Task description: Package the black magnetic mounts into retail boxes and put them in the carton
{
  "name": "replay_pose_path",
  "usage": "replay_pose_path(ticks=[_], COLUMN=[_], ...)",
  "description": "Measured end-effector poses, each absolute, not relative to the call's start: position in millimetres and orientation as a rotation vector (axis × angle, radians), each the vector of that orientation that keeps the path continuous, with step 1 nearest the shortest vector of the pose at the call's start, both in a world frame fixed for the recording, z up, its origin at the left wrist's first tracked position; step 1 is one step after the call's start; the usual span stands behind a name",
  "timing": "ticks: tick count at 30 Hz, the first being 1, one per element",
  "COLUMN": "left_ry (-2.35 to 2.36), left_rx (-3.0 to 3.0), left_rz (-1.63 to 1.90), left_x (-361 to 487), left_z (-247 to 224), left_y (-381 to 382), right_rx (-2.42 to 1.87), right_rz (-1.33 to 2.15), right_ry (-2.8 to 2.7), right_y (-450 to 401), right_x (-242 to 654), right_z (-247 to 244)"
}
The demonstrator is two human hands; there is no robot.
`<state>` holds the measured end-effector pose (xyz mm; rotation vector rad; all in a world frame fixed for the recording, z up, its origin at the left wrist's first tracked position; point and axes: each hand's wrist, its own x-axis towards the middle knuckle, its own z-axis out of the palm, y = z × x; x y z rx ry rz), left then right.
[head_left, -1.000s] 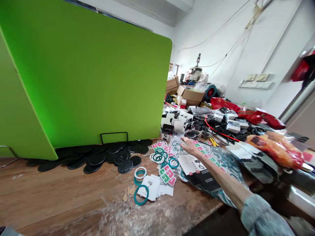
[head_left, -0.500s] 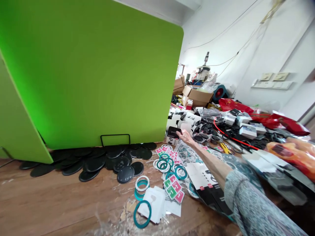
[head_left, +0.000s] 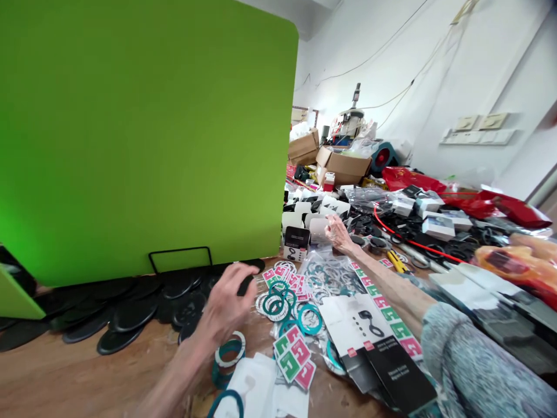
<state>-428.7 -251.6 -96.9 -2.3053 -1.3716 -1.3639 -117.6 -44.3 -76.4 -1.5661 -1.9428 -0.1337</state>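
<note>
Pinching a black disc point(head_left: 246, 284) at its edge, the left hand point(head_left: 226, 298) is closed on it, just above a heap of black discs point(head_left: 126, 314) spread over a wooden surface point(head_left: 261, 339). The heap lies along the foot of a green board point(head_left: 143, 133), which stands upright with a black wire stand point(head_left: 180, 253) at its base, apparently to keep it up.

The right hand point(head_left: 337, 233) reaches across, fingers loosely open and holding nothing that shows. It sits just beside a white roll point(head_left: 318, 230), though any contact is hard to tell. A black box point(head_left: 297, 237) stands nearby.

Below that arm, a clear bag point(head_left: 329, 273) holds teal rings, and loose teal rings point(head_left: 310, 320) lie beside it, near a stack of green and pink cards point(head_left: 293, 355). A printed black pack point(head_left: 400, 377) lies under the grey sleeve point(head_left: 461, 363). Farther off, an open cardboard box point(head_left: 343, 165) holds plastic-wrapped goods, beyond a litter of packs and a red cable point(head_left: 413, 242).
</note>
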Motion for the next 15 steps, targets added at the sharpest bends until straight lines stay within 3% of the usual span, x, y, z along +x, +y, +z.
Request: replay_pose_path(ticks=[6,15], left_ry=[-1.441,-1.710], left_rx=[-2.493,-2.678], left_rz=[-1.128,-0.408], left_x=[-334.4,-300.1], left_z=[-64.8,-37.0], left_y=[-148.2,-50.1], right_rx=[-1.532,-1.452], right_rz=[-0.137,0.008], right_ry=[-2.189,-2.419], right_y=[-19.0,6.6], right_x=[-118.3,-115.3], right_z=[-58.0,-37.4])
